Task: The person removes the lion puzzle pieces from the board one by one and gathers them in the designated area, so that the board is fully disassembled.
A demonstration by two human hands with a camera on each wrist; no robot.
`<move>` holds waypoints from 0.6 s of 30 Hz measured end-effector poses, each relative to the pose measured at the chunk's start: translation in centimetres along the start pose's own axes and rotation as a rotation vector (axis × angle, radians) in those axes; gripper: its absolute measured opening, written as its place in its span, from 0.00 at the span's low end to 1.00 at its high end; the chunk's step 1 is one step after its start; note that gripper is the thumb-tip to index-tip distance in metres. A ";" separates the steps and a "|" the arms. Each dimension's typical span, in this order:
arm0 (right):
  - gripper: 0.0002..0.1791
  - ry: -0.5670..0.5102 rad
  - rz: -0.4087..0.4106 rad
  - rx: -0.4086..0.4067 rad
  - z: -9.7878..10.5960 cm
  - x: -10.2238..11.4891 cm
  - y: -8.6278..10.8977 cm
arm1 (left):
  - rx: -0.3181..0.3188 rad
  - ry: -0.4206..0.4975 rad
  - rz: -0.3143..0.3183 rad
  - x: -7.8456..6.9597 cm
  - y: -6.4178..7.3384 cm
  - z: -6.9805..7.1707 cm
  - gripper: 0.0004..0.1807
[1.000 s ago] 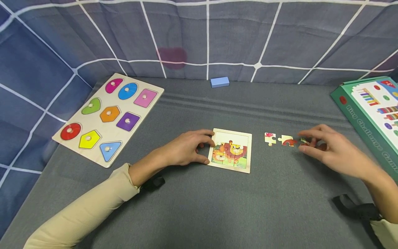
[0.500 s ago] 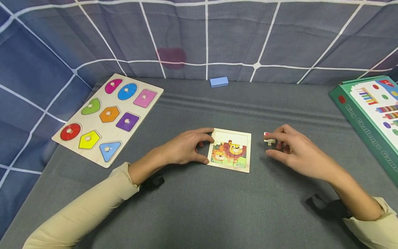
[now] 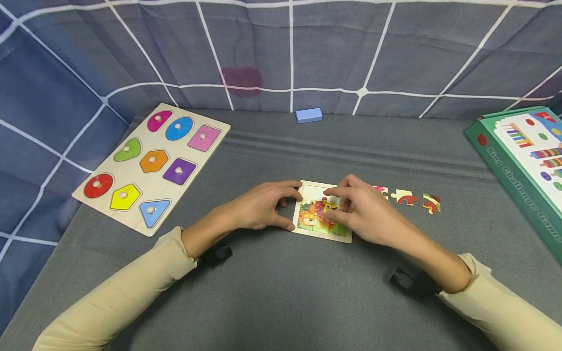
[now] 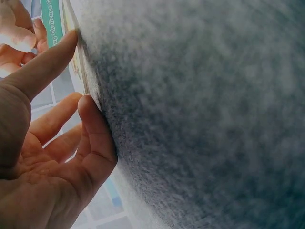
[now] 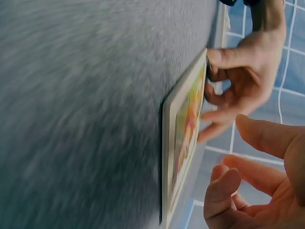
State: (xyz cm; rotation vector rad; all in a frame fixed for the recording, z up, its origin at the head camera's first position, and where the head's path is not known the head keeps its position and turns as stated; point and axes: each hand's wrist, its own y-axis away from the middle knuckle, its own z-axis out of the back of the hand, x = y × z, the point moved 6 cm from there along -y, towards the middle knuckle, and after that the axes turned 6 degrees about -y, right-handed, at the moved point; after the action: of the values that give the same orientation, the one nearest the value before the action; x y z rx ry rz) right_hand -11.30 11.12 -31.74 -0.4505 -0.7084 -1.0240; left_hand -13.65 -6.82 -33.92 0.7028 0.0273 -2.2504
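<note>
left hand working the left side of the puzzle tray: thumb at the near corner, index at the far one, gripping that edge. and the left wrist camera has what the head view misses, those fingertips right up against the tray's thin side, just above the grey cloth.

over comes the action on the other side! right hand over the tray's right part, thumb and fingers bent and spread apart. is it carrying anything? from above it's hard to call, but the right wrist camera settles it: a bare gap between thumb and fingertips, grasping nothing, and those tips apart from the tray.

inside the tray, the lion picture fills the near part, the far strip pale.

only the head view gives us the three loose pieces right of the tray: the pink-marked piece, half behind the hand, the red-and-cream piece, and the green-and-red piece farthest out.

beyond the tray, the blue block; well left, the shape board; well right, the green box, its lettering also peeking into the left wrist view.
</note>
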 end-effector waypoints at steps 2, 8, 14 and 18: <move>0.22 -0.005 -0.005 0.016 -0.6 0.2 -0.5 | 0.000 0.001 0.002 0.0 0.0 0.0 0.30; 0.22 0.039 -0.019 0.070 -2.0 0.1 -1.6 | 0.013 0.000 0.016 0.1 -0.1 -0.1 0.30; 0.21 0.063 -0.021 0.141 -2.7 0.0 -2.1 | 0.014 0.004 0.018 0.0 -0.1 -0.1 0.30; 0.19 0.061 -0.019 0.160 -2.8 0.0 -2.3 | 0.016 0.010 0.023 0.0 -0.1 -0.1 0.31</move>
State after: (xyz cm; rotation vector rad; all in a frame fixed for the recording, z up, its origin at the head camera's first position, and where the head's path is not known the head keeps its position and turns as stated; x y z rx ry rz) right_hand -12.47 8.31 -33.65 -0.2730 -0.7350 -0.9863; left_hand -13.67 -6.79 -33.99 0.7188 0.0061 -2.2277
